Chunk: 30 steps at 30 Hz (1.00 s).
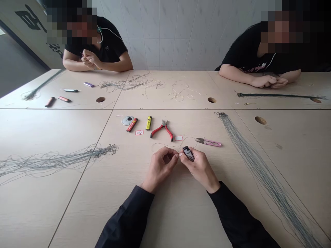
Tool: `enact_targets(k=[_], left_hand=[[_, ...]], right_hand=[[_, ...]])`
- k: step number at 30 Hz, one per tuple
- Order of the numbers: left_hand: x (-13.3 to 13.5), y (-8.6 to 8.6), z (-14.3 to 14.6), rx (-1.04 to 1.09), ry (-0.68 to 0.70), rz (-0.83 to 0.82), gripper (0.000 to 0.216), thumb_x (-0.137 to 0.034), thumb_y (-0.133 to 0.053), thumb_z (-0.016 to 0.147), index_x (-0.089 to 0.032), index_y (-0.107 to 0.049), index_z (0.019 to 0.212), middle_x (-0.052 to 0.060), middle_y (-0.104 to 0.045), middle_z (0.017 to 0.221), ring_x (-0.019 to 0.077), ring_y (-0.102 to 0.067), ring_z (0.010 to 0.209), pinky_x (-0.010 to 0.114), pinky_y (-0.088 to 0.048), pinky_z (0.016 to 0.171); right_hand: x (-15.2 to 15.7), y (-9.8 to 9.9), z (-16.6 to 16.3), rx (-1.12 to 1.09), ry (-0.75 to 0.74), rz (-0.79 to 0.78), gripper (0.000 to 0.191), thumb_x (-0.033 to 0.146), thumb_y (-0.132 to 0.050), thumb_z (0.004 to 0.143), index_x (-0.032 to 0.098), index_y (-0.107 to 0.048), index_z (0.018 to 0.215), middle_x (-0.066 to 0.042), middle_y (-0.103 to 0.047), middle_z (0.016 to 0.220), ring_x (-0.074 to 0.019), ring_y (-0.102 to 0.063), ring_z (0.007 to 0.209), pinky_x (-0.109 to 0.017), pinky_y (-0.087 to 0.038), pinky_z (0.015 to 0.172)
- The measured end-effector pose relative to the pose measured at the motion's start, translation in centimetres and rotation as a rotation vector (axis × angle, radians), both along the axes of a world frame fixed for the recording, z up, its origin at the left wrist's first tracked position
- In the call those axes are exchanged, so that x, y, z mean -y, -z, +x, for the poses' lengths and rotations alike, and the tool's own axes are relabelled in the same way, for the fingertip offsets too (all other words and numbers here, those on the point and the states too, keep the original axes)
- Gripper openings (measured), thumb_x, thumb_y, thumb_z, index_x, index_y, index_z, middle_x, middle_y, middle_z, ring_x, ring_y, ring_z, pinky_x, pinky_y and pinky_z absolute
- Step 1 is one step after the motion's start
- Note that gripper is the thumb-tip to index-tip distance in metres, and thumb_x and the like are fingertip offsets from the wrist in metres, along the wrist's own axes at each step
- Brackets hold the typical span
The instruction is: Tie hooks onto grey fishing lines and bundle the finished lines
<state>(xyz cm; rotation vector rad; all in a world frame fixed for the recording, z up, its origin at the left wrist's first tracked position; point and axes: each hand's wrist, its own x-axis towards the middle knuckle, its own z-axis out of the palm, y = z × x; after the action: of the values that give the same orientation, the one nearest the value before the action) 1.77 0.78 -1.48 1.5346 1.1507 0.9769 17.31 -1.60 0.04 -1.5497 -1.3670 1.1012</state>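
My left hand (163, 166) pinches a thin cord (165, 144) between thumb and forefinger. Close beside it, my right hand (200, 168) is closed round a dark lighter (188, 153) with a white label, its thumb and finger near the cord too. The cord loops out over the table beyond my fingertips. Pink-handled thread snips (209, 142) lie just beyond my right hand. Red-handled pliers (162, 131) rest with their handles spread, pointing away from me. Left of them are a yellow lighter (148, 123) and a red lighter (132, 124), the latter leaning on a round white spool (126, 120).
Bundles of thin dark strands lie to the left (98, 152) and right (248, 162). Two small red-edged labels (139, 132) sit near the pliers. Across the table (160, 220), two people work with their hands. Loose cords (129, 82), several lighters and round holes (211, 100) are there.
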Motion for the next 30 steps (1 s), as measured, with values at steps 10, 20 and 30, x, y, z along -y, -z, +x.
enact_targets(k=[10,20,30], left_hand=[[0.0,-0.37,0.08,-0.016,0.008,0.029,0.006,-0.022,-0.064,0.083,-0.016,-0.066,0.081,0.002,-0.068,0.078,0.0127,-0.058,0.069,0.025,-0.045,0.065],[0.11,-0.44,-0.03,0.001,0.024,0.02,0.004,-0.02,-0.063,0.082,-0.017,-0.063,0.08,0.0,-0.067,0.077,0.0118,-0.057,0.068,0.024,-0.044,0.065],[0.15,-0.17,-0.07,-0.007,0.033,0.017,0.006,-0.022,-0.062,0.083,-0.017,-0.063,0.079,0.0,-0.066,0.075,0.0115,-0.056,0.067,0.024,-0.043,0.064]], right_hand=[[0.03,0.22,0.15,0.016,-0.032,0.022,0.025,0.037,-0.057,0.09,0.019,-0.05,0.074,0.005,-0.041,0.064,-0.0109,-0.037,0.059,-0.022,-0.031,0.054],[0.13,0.05,0.16,0.019,-0.045,0.019,0.024,0.037,-0.057,0.089,0.018,-0.051,0.075,0.004,-0.041,0.065,-0.0114,-0.036,0.06,-0.023,-0.031,0.054],[0.09,-0.01,0.37,0.023,-0.086,-0.01,0.023,0.038,-0.055,0.09,0.017,-0.055,0.079,0.004,-0.042,0.067,-0.0122,-0.038,0.063,-0.023,-0.034,0.058]])
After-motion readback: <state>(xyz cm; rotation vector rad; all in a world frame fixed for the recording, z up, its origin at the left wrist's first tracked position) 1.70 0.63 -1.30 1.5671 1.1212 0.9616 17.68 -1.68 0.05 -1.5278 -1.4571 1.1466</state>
